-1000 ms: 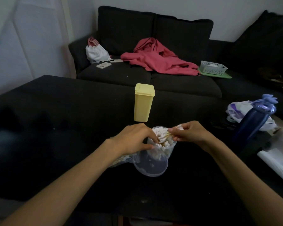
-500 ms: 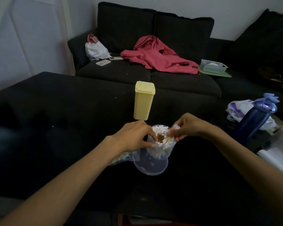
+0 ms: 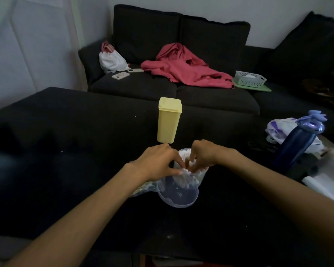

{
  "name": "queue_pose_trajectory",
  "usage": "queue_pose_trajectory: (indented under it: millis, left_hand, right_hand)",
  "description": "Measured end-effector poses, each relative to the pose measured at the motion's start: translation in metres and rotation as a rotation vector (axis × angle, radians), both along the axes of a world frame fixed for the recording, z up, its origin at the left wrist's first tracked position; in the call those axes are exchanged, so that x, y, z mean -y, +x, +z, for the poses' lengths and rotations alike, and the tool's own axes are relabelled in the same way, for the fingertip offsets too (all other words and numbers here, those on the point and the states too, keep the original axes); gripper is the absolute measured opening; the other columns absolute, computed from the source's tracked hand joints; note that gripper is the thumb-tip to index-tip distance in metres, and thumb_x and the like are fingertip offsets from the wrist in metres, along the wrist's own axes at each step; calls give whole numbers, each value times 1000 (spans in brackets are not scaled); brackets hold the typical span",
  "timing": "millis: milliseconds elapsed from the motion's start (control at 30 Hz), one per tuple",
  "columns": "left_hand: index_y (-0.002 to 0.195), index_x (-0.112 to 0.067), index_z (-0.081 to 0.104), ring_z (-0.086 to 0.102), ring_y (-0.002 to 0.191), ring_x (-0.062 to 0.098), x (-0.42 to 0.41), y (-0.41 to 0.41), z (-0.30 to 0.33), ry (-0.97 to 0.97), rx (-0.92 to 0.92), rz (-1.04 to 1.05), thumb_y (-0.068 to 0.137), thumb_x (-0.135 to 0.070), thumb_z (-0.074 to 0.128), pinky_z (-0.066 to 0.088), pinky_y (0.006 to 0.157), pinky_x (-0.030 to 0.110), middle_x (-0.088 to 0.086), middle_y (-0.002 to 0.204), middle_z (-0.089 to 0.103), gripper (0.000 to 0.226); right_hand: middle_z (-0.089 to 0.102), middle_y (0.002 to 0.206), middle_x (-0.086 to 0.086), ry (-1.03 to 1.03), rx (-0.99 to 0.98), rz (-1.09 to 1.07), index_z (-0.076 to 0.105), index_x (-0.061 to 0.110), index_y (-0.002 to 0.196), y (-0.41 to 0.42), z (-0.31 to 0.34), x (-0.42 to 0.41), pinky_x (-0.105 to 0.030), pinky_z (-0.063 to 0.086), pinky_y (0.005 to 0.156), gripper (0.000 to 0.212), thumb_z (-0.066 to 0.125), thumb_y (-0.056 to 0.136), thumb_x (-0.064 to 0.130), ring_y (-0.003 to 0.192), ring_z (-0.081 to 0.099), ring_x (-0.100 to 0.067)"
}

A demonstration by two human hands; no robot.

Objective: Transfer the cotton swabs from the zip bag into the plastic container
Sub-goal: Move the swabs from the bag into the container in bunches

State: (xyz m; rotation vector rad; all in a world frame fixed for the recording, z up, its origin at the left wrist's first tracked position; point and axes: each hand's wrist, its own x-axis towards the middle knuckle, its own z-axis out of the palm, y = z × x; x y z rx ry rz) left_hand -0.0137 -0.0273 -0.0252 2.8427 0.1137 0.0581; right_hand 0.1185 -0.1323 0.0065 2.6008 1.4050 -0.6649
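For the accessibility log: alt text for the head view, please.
Both hands work at a clear plastic container of cotton swabs on a dark table: the left hand grips its rim, the right hand dips fingers inside. A yellow box stands behind.

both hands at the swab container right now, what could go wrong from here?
1. The right hand has its fingers down among the cotton swabs; the plastic container looks packed to the rim, so swabs may spill onto the dark table.
2. The loose clear lid lies right against the container's near side; a forearm could knock it.
3. The zip bag sits half hidden under the left hand, so leftover swabs could be missed.
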Motion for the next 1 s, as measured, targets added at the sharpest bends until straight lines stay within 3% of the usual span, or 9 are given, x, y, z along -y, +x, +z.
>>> queue_pose_trajectory:
  millis: [133,200,267,367,533,767,900,1000]
  left_hand:
    - [111,-41,65,45,113,3,1,-3,-9,-140,44,37,86,-45,63,46,94,38,-21,119,59,26]
    - [109,-40,67,47,116,1,3,-4,-15,-209,90,74,85,-44,64,46,95,39,-23,120,59,24]
    - [108,-39,67,49,116,0,6,-5,-19,-253,127,99,85,-42,65,47,95,39,-24,120,60,24]
    - [108,-37,68,49,115,-1,9,-6,-20,-265,158,117,84,-40,66,47,94,38,-23,118,61,24]
    - [109,-38,68,49,114,0,12,-6,-19,-232,170,146,84,-42,66,49,92,35,-22,119,62,26]
    - [109,-36,68,50,111,1,12,-6,-13,-216,129,151,82,-43,68,49,89,34,-20,118,62,28]
    - [120,-37,61,50,92,2,18,-8,-11,-206,164,196,81,-44,69,48,83,28,-10,121,60,40]
    - [126,-40,57,56,98,4,25,-8,-15,-158,180,174,86,-41,64,46,81,25,-9,118,62,40]
  right_hand:
    - [59,78,3,-182,-233,14,65,9,114,8,19,1,-14,44,61,29,63,88,20,67,53,-5]
    - [58,80,3,-203,-351,-14,61,12,121,13,31,8,-15,44,63,32,61,89,18,69,51,-5]
    - [59,85,4,-168,-422,-33,60,16,123,19,36,15,-16,45,67,34,60,90,20,73,51,-7]
    - [63,83,4,-8,-497,-106,67,17,111,25,31,24,-15,46,64,26,59,91,29,71,55,-5]
    - [64,74,3,106,-445,-103,71,12,95,18,14,32,-14,43,57,16,60,90,23,63,55,-2]
    - [59,67,2,80,-329,-96,70,7,98,9,5,27,-18,40,54,22,60,90,25,58,49,-6]
    - [54,69,1,34,-496,-199,67,15,86,15,11,37,-17,41,56,25,58,90,39,58,48,-6]
    - [56,71,2,134,-565,-242,69,22,101,18,12,52,-16,41,54,24,61,86,39,58,48,-5]
